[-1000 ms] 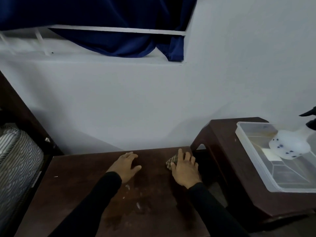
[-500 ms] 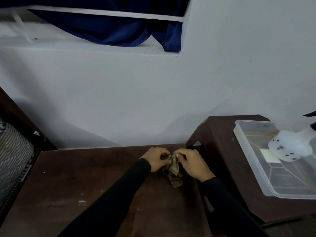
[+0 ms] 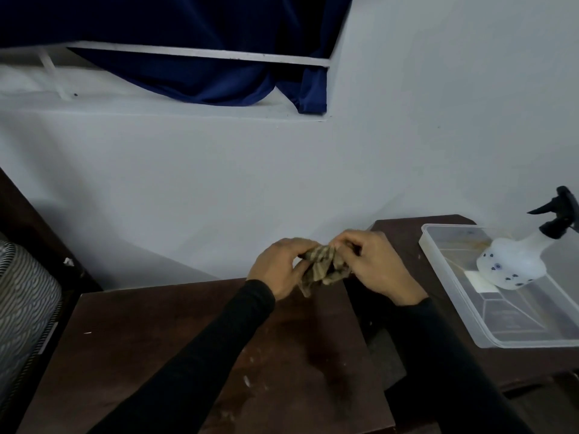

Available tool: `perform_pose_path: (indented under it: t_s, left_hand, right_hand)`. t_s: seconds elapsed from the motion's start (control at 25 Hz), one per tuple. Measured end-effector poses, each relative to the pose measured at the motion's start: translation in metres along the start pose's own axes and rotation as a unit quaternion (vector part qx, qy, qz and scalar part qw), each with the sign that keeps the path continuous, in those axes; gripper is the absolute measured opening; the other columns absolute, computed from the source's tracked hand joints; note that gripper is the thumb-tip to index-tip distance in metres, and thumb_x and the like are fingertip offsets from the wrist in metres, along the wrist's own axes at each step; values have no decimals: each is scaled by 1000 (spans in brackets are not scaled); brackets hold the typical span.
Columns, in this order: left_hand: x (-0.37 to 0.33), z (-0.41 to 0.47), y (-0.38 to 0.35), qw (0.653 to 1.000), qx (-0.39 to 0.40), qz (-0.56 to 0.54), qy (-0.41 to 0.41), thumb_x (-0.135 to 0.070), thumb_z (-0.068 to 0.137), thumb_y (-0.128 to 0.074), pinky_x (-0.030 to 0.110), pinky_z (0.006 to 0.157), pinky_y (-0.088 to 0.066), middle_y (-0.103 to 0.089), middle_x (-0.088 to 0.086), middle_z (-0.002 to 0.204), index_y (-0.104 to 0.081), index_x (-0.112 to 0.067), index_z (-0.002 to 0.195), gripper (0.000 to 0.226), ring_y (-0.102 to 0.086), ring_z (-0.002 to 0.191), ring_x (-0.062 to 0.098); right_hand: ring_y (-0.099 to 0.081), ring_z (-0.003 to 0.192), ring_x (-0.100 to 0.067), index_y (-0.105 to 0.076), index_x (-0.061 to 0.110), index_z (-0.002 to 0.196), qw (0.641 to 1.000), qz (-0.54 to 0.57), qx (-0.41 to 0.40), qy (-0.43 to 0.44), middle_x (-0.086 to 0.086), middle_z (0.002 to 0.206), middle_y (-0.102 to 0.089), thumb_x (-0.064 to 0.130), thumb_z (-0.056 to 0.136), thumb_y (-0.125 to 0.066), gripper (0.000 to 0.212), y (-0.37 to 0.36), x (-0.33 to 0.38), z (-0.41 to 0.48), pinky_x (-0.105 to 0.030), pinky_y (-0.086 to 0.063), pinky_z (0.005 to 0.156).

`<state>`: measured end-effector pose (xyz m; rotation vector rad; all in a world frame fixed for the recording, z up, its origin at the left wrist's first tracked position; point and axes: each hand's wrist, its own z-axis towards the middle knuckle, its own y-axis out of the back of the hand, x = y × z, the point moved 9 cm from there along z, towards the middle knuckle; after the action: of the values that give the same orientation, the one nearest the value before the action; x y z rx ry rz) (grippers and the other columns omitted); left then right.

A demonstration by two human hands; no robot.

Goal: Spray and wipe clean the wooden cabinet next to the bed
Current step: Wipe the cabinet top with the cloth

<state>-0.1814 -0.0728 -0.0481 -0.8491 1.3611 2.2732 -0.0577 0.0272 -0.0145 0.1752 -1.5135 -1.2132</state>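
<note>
On my feed both hands meet over the far right corner of the cabinet (image 3: 156, 355), the dark wooden top that fills the lower part of the view. The left hand (image 3: 279, 267) has its fingers curled round one side of a crumpled tan cloth (image 3: 322, 267). The right hand (image 3: 379, 270) pinches the other side with bent fingers and thumb. The cloth is bunched between them, its lower end hanging just above the cabinet's far edge. I cannot tell whether it touches the wood.

To the right stands a second dark table (image 3: 407, 233), just beside the cabinet. A clear plastic box (image 3: 450, 292) sits on it. A white spray bottle (image 3: 513, 264) with dark dots and a black trigger leans tilted inside the box, well apart from both hands. A striped mattress (image 3: 22, 302) shows at the left edge, and a blue curtain (image 3: 203, 76) hangs above.
</note>
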Motion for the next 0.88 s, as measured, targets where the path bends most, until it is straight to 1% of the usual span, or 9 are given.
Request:
perform_pose_path:
  t_s: [0.12,0.2,0.28,0.36,0.48,0.6,0.76,0.84,0.88]
  left_hand:
    - [14,-39,-56,965,238,109,-32,-22,85,-59,34,113,-30,-47,-7,145,-50,-32,136,52,-41,132,13]
    - [49,-68,-79,933,313,174,19,-33,89,-54,39,120,-14,-24,-6,159,-34,-30,147,61,-19,146,14]
    - [82,-67,-70,944,249,201,84,-42,95,-44,39,121,-12,-16,-6,161,-26,-29,151,60,-12,148,15]
    - [108,-62,-56,940,211,227,140,-46,98,-38,37,121,-13,-14,-5,162,-24,-26,152,59,-10,149,16]
    - [135,-62,-48,929,204,250,182,-49,99,-37,37,120,-14,-10,-4,163,-23,-24,152,60,-9,149,17]
    - [145,-73,-54,920,225,251,198,-47,100,-35,37,121,-13,-10,-3,163,-22,-25,152,59,-9,149,17]
    - [145,-80,-45,931,172,257,195,-39,100,-37,35,121,-10,-21,-3,160,-31,-24,149,51,-18,147,14]
    - [146,-86,-31,937,131,268,183,-36,101,-38,34,121,-7,-29,-3,158,-39,-24,145,46,-25,144,13]
    - [147,-91,-21,938,114,265,191,-34,101,-38,33,121,-7,-32,-2,156,-41,-24,144,44,-27,143,14]
  right_hand:
    - [-70,97,-12,-75,27,106,944,-121,263,-158,9,95,-75,40,99,-57,23,-46,-45,-46,-41,-55,96]
    - [-56,129,-26,-61,23,133,938,-237,184,-176,-5,137,-62,51,103,-41,46,-72,-75,-54,-48,-44,110]
    - [-22,154,-30,-38,25,155,963,-219,82,-135,-4,168,-25,51,104,-24,58,-110,-75,-57,-49,-23,125]
    - [-1,159,-26,-22,29,162,969,-201,97,-102,3,171,-2,51,103,-10,64,-154,-80,-63,-45,-7,129]
    - [-6,159,-28,-28,21,161,963,-216,62,-148,-7,171,-15,48,97,1,75,-161,-104,-50,-45,-7,129]
    - [-18,156,-35,-38,6,155,944,-209,-7,-257,-16,166,-27,39,94,-7,76,-137,-124,-26,-49,-12,128]
    - [-32,151,-28,-44,10,153,974,-212,83,8,-11,160,-41,32,99,-28,60,-200,-53,-48,-40,-12,128]
    - [-35,150,-22,-46,15,151,978,-194,60,38,-5,158,-45,33,101,-29,56,-187,-60,-49,-37,-16,128]
    - [-34,150,-21,-46,15,150,978,-206,24,-6,-5,158,-45,34,100,-31,55,-170,-79,-38,-36,-16,128]
